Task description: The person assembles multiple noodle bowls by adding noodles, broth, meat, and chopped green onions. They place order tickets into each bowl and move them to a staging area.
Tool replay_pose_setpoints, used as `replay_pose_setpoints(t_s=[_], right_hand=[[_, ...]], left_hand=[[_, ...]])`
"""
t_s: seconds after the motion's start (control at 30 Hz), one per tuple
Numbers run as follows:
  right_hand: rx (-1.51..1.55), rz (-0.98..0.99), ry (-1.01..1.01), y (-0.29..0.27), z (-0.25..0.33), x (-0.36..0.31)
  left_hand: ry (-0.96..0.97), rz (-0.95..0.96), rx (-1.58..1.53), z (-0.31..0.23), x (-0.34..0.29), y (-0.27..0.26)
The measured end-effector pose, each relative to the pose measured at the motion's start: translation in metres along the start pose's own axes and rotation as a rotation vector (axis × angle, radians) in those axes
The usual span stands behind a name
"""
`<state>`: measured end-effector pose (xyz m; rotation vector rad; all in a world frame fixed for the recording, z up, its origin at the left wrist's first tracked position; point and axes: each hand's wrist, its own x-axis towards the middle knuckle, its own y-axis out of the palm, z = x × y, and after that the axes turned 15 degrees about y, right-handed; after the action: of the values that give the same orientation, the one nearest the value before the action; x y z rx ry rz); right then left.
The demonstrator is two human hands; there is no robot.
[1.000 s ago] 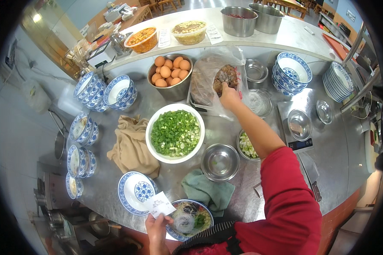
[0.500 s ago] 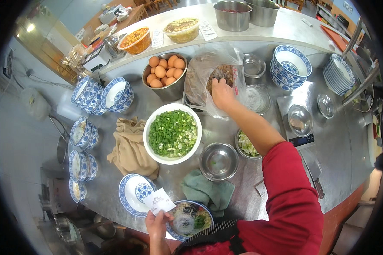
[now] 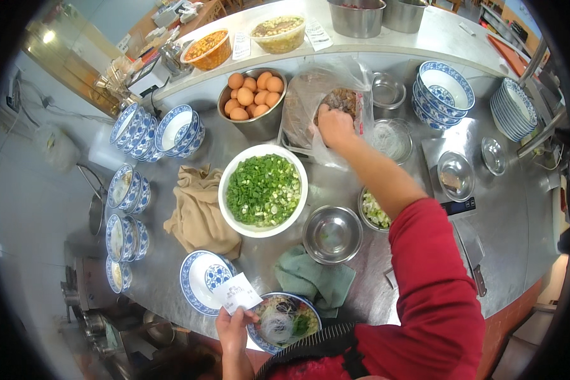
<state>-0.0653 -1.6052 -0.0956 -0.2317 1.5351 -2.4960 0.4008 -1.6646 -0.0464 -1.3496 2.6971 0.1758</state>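
Left fingers (image 3: 237,316) pinch a squarish white slip (image 3: 237,293) pointing forward

on the counter (image 3: 373,297), a basin (image 3: 263,232) holding scallions (image 3: 263,189) has a cloth (image 3: 202,209) to its left, a pot (image 3: 261,128) of eggs (image 3: 245,96) behind, and a bag (image 3: 303,120) right of that pot (with the right hand (image 3: 334,125) at its mouth). nearest the person, a noodle bowl (image 3: 258,341) stands right of another bowl (image 3: 194,286), the slip (image 3: 235,294) in the left hand (image 3: 233,325) above their neighbouring edges. to the right, a scale (image 3: 459,206) bears a dish (image 3: 457,164), with stacked bowls (image 3: 434,115) behind and a knife (image 3: 479,279) before it.
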Motion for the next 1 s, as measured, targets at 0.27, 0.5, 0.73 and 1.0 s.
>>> replay_pose_setpoints(t_s=[0.27, 0.5, 0.73, 1.0], right_hand=[[0.194, 0.107, -0.002, -0.004, -0.033, 0.035], [-0.171, 0.373, -0.110, -0.010, -0.034, 0.046], [-0.480, 0.511, -0.230, -0.018, -0.012, 0.020], [-0.533, 0.493, -0.129, -0.014, -0.008, 0.006]], left_hand=[[0.008, -0.003, -0.027, 0.006, -0.005, -0.009], [0.017, -0.059, -0.034, 0.007, -0.003, -0.010], [-0.006, -0.028, -0.105, 0.008, 0.000, -0.012], [-0.018, 0.005, -0.051, 0.009, 0.001, -0.019]])
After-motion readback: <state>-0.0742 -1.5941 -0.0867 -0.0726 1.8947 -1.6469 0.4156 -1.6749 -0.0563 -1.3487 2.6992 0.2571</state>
